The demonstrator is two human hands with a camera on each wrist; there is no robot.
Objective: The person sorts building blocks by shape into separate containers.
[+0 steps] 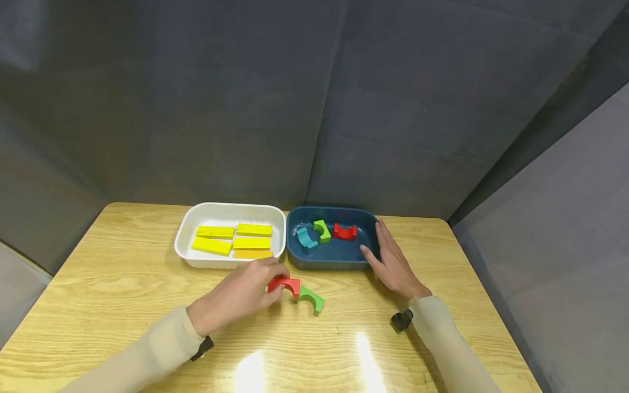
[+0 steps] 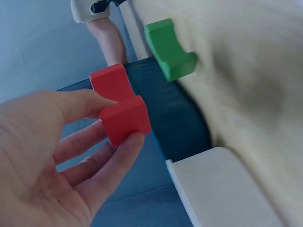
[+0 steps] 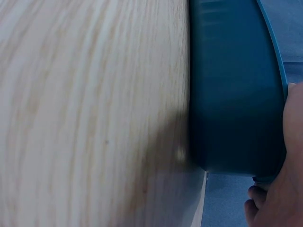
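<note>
My left hand (image 1: pixel 250 284) pinches a red arch-shaped block (image 1: pixel 290 285) between thumb and fingers, in front of the two trays. In the left wrist view the red arch block (image 2: pixel 125 118) shows its curved notch. A green arch block (image 1: pixel 312 300) is on the table just right of the red one. My right hand (image 1: pixel 393 262) holds the right end of the dark blue tray (image 1: pixel 329 266), thumb over the rim and fingers along the outer side. Inside that tray lie a blue arch block (image 1: pixel 307 239), a green arch block (image 1: pixel 322 231) and a red arch block (image 1: pixel 345 232).
A white tray (image 1: pixel 231 206) with several yellow rectangular blocks (image 1: pixel 252 243) stands directly left of the blue tray. Both stand near the back edge of the wooden table (image 1: pixel 304 349), before a dark grey cloth wall (image 1: pixel 236 109). A grey panel (image 1: pixel 550 218) rises at the right.
</note>
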